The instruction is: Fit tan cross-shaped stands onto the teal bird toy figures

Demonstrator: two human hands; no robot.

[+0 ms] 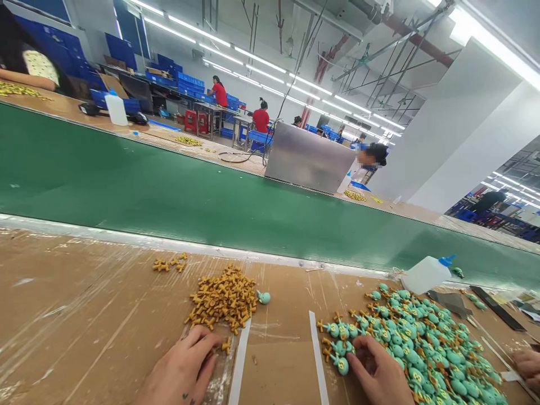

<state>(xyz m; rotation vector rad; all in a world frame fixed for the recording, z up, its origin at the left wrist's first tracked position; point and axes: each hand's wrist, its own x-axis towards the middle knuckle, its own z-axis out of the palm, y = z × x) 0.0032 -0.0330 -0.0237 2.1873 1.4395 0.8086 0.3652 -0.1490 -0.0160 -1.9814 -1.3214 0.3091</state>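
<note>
My left hand (181, 363) rests at the near edge of a pile of small brown plastic pieces (225, 298) shaped like little branching limbs. Its fingers are bent, thumb apart from the forefinger, and one loose brown piece (226, 345) lies just beyond the fingertips. My right hand (377, 368) is at the left side of a large heap of teal toy figures (422, 337) with yellow markings and brown limbs. Thumb and forefinger close on a teal figure (349, 347), partly hidden by them. A lone teal piece (264, 297) lies right of the brown pile.
Two white tape strips (318, 360) mark the brown tabletop. A white squeeze bottle (426, 274) with a blue tip leans behind the heap. Beyond runs a green conveyor belt (236, 197). Another person's hand (527, 363) is at the right edge. People sit across the belt.
</note>
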